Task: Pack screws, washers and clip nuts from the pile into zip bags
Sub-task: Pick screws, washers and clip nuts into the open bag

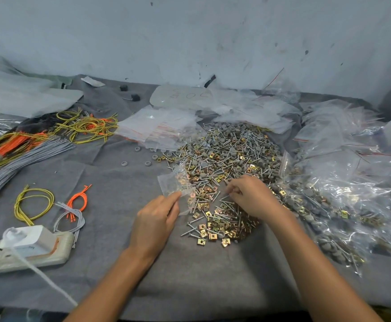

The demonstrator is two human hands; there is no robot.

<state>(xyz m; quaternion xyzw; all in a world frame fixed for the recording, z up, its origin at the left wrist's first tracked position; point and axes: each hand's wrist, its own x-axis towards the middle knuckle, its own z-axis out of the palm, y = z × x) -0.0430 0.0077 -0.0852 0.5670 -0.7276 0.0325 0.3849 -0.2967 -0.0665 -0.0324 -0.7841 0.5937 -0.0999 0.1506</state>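
Note:
A big pile of screws, grey washers and brass clip nuts (229, 159) covers the middle of the grey cloth. At the pile's left edge my left hand (157, 221) pinches a small clear zip bag (176, 184), which has a few clip nuts inside. My right hand (252, 196) rests on the near part of the pile with fingers curled, pinching several screws. A stack of empty zip bags (159, 126) lies behind the pile to the left.
Filled bags (343, 187) are heaped on the right. Bundles of yellow, orange and grey cords (36, 140) lie on the left. A white power strip with a plugged adapter (27, 247) sits at the near left. The wall stands close behind.

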